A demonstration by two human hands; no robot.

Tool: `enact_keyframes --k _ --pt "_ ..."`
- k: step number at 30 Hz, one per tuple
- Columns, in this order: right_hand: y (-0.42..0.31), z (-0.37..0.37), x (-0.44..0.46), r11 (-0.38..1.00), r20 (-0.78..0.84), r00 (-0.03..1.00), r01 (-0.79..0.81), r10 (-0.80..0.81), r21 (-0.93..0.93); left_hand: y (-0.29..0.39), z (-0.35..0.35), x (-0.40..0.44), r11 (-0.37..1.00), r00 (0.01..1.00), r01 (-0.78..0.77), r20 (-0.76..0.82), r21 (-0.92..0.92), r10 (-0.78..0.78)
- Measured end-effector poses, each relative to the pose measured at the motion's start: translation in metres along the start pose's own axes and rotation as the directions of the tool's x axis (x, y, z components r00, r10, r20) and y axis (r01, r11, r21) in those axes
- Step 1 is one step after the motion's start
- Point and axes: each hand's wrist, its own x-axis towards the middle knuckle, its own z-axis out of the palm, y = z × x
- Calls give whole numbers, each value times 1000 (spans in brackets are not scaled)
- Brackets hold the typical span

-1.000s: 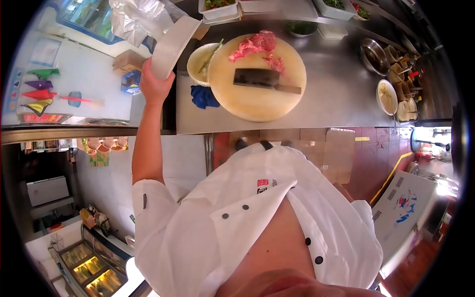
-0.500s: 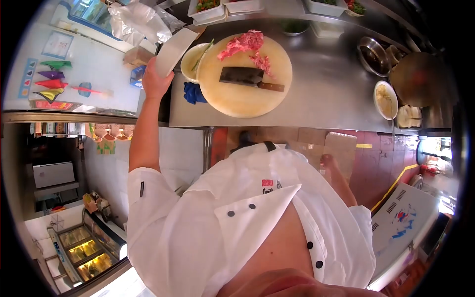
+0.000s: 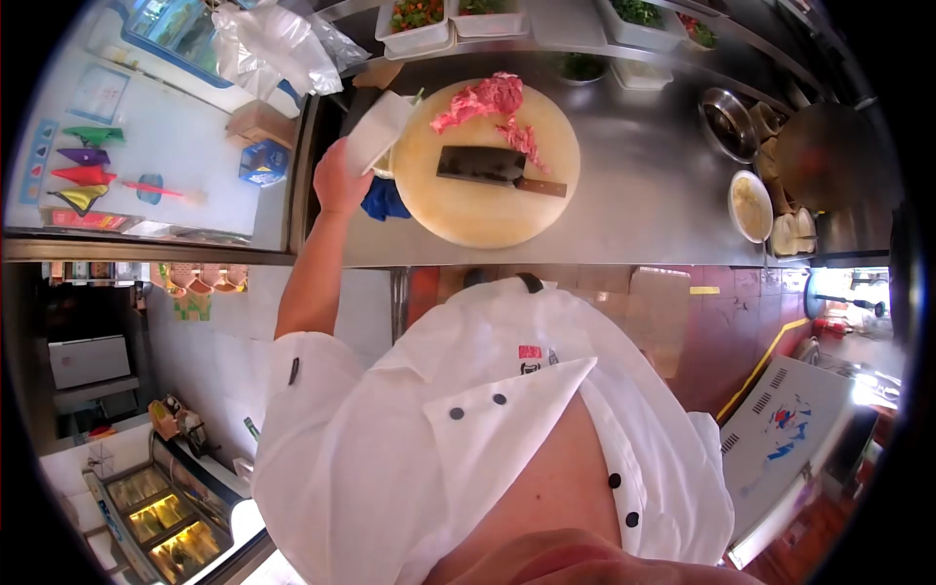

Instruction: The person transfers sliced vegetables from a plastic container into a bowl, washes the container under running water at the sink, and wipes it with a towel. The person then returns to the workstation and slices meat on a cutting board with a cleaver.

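Observation:
My left hand (image 3: 341, 180) is closed on a white, flat-sided piece that looks like a plastic tray or box (image 3: 378, 132), held tilted at the left side of the cutting board. It covers most of a pale bowl behind it. On the round cutting board (image 3: 468, 222) lies a cleaver (image 3: 481, 166), its wooden handle pointing right. Raw red meat (image 3: 480, 101) sits at the board's far side, with smaller meat strips (image 3: 521, 142) beside the blade. A blue cloth (image 3: 386, 199) is just below my left hand's load. My right hand is out of view.
White trays of chopped vegetables (image 3: 413, 21) stand on a shelf at the back. To the right on the steel counter (image 3: 653, 185) are a metal bowl (image 3: 729, 125) and a white dish (image 3: 750, 207). Plastic bags (image 3: 278, 44) hang at the upper left.
My left hand has brought the white piece rightward and down, over the pale bowl beside the board. My right hand, earlier low beside my body, has gone out of sight.

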Motion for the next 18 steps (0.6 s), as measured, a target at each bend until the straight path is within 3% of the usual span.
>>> enact_keyframes --k 5,9,11,12,13,14,18 --pt "-44 0 -17 986 -81 989 115 -124 -117 -7 7 6 996 996 -86 -42 -31 85" --pt "-94 6 -29 976 -187 962 179 -200 -121 -16 15 4 998 992 -55 -111 -21 52" --pt "-115 13 -39 970 -211 950 206 -230 -131 -23 18 -2 981 981 -191 -45 -19 190" --pt "-120 13 -45 957 -174 947 245 -270 -154 -25 17 0 994 993 -108 54 2 108" --pt "-126 13 -52 942 -137 941 285 -310 -174 -26 19 0 999 997 -54 -48 -4 54" --pt "-129 12 -50 907 -58 919 372 -390 -197 -28 20 2 994 991 -113 -70 -2 112" --pt "-118 8 -27 917 -25 950 293 -311 -269 -41 20 1 988 987 -151 -59 29 153"
